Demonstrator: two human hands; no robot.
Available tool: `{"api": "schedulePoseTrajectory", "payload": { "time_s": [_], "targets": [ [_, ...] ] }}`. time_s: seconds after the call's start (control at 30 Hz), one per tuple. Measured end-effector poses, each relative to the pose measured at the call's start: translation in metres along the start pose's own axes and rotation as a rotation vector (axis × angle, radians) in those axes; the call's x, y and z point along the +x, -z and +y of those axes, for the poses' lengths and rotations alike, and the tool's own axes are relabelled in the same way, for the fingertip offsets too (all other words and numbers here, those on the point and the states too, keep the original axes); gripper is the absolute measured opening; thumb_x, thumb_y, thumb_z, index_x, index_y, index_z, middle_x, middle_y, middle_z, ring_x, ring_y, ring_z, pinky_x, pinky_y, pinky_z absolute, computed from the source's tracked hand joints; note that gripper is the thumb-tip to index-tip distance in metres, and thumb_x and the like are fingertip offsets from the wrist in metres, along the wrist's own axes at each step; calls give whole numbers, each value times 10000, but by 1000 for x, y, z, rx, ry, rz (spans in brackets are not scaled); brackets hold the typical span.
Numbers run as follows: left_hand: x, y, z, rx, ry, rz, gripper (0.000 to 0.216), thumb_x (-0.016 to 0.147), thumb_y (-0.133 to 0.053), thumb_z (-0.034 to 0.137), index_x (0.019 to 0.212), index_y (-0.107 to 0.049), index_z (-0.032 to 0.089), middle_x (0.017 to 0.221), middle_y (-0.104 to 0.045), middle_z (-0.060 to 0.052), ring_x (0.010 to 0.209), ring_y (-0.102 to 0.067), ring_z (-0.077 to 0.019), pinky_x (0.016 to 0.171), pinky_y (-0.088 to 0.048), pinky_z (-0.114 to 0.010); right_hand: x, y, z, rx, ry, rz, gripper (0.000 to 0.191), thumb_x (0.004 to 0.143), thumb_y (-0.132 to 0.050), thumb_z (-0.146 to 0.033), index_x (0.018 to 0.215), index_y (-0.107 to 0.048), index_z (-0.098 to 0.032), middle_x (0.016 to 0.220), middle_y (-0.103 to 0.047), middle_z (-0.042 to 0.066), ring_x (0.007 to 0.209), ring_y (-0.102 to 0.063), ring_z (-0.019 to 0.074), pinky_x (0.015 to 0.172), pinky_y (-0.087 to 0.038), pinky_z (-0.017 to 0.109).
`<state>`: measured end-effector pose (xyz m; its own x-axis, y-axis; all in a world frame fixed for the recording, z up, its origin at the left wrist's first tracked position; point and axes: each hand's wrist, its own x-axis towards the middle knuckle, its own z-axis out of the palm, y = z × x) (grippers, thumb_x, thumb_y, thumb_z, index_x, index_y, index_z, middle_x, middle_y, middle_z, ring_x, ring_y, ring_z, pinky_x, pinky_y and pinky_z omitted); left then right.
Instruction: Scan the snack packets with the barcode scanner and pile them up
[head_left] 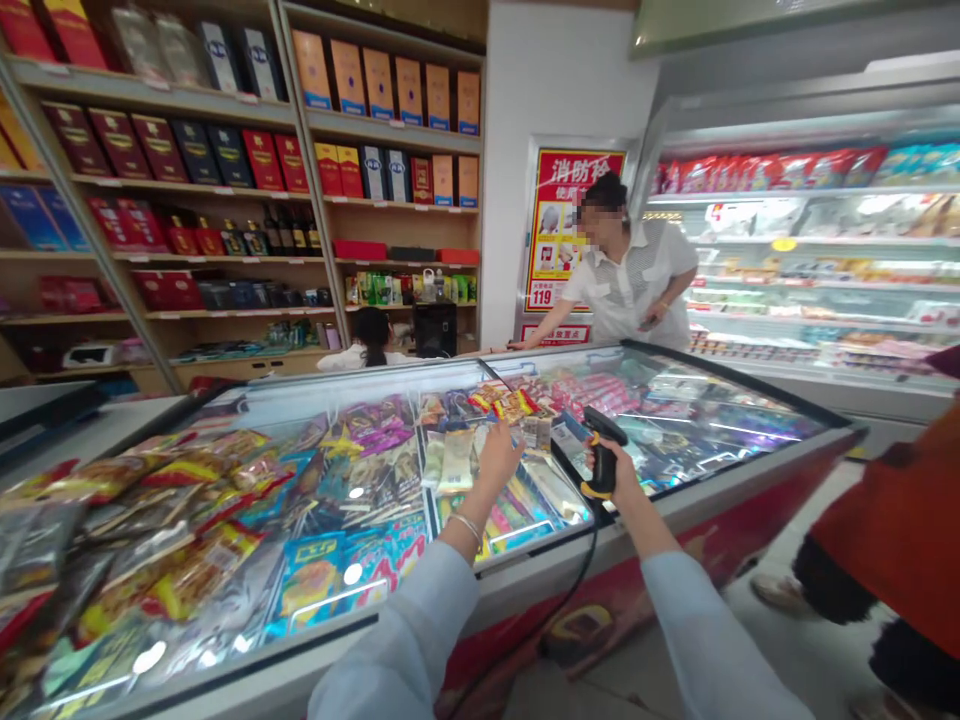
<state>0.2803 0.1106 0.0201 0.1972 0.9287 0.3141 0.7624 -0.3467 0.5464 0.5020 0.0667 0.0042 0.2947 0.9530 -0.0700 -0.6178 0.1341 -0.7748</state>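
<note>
Head: your right hand [622, 476] grips scanner [606, 428]; left hand [499, 458] at snack packet [515, 404], grip unclear. Packet likely light, crushable; pinch edge.

Tall wooden shelving [97, 82] covers the left of the back wall, its tiers lined with gift boxes [262, 160] in red, navy and orange and a row of dark bottles [285, 232]. A plain white wall [510, 100] stands beside it, bearing a framed red and yellow notice [545, 265]. To the right, a refrigerated display case [750, 112] shines brightly. Light glints off the glass-topped freezer [720, 545] in front; the floor [817, 650] is pale.
</note>
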Motion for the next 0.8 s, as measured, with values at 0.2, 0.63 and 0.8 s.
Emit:
{"api": "schedulePoseTrajectory", "payload": {
  "time_s": [0.2,0.63,0.8],
  "targets": [
    [18,-36,5,16,23,-55,586,823,-559,385,1309,-430,84,1293,-528,-185,1211,-490,-263,1017,-363,-327,8,15,4,45,-31,22,128,611,-652,-232,712,-606,-168,622,-642,19,434,-489,97,366,-424,201],
    [22,-64,25,155,184,-11,840,720,-598,601,1303,-417,24,1400,-410,-268,1356,-318,-344,1108,-246,-405,9,18,12,1,-32,73,91,639,-639,-237,696,-604,-176,593,-625,23,424,-488,101,380,-434,209],
    [21,-68,29,205,162,39,736,738,-615,501,1309,-421,80,1403,-410,-256,1349,-324,-357,1078,-262,-467,11,20,13,0,-28,39,77,650,-634,-237,695,-613,-178,609,-631,31,432,-496,110,373,-438,220]
  ]
}}
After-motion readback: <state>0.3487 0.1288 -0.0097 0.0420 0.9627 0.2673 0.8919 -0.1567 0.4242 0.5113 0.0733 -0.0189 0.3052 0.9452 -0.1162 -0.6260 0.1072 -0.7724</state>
